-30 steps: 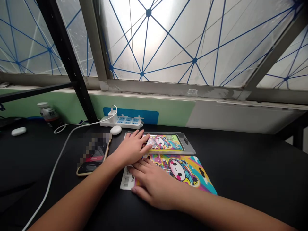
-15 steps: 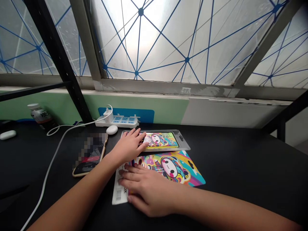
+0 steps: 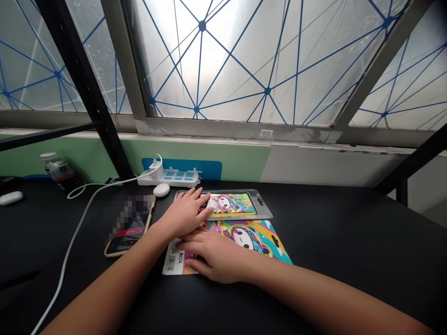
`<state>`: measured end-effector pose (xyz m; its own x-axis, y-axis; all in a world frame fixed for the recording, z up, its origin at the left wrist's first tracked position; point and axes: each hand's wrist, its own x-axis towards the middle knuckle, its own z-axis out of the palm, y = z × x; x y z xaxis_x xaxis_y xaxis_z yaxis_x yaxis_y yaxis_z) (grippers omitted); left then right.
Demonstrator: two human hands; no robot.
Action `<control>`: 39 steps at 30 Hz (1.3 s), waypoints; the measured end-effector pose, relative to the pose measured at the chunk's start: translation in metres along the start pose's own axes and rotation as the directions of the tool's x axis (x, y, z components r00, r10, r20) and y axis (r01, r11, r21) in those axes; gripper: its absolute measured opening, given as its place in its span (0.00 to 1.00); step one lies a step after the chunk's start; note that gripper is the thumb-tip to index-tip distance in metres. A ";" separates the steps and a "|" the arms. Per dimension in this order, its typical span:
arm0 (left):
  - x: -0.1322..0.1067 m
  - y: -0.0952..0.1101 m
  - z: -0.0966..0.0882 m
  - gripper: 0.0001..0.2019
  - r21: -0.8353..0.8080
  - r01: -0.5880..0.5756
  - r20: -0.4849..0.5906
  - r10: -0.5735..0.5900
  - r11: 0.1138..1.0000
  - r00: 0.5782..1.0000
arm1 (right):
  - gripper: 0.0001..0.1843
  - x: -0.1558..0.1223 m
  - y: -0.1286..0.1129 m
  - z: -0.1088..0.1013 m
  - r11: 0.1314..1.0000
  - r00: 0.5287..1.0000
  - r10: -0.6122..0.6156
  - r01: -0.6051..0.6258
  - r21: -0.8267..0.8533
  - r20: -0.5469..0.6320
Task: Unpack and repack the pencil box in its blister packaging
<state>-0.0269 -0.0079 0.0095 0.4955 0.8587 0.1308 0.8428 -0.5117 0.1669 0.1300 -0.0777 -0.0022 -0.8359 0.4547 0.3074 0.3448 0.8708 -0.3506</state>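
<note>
My left hand lies flat, fingers stretched, on the left end of a clear plastic package that holds a colourful cartoon phone case. My right hand rests flat with fingers apart on a colourful printed card, whose white barcode end sticks out to the left. Both lie on the black table, the card just in front of the package.
A phone lies left of my left hand. Behind it sit a white earbud case and a white power strip with a charger and cable. A bottle stands far left. A black post rises there.
My right hand has slid the card a little toward the package and to the right. The left hand has stayed on the package. The view shifted slightly.
</note>
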 end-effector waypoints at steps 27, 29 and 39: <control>-0.005 0.000 -0.008 0.32 -0.071 0.011 -0.084 -0.016 0.997 0.996 | 0.26 -0.029 0.097 -0.100 0.802 0.830 0.556 -0.547 -0.240 -0.032; -0.006 -0.002 -0.012 0.32 -0.068 0.024 -0.121 -0.032 0.997 0.992 | 0.26 -0.030 0.093 -0.096 0.801 0.838 0.537 -0.543 -0.252 -0.099; -0.029 0.000 -0.049 0.14 0.070 -0.047 -0.347 0.068 0.996 0.935 | 0.09 -0.047 0.049 -0.084 0.854 0.890 0.167 -0.345 -0.389 -0.425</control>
<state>-0.0519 -0.0344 0.0537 0.4480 0.7585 0.4732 0.8313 -0.5482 0.0917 0.2218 -0.0406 0.0403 -0.5050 0.6291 0.5909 0.7493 0.6593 -0.0616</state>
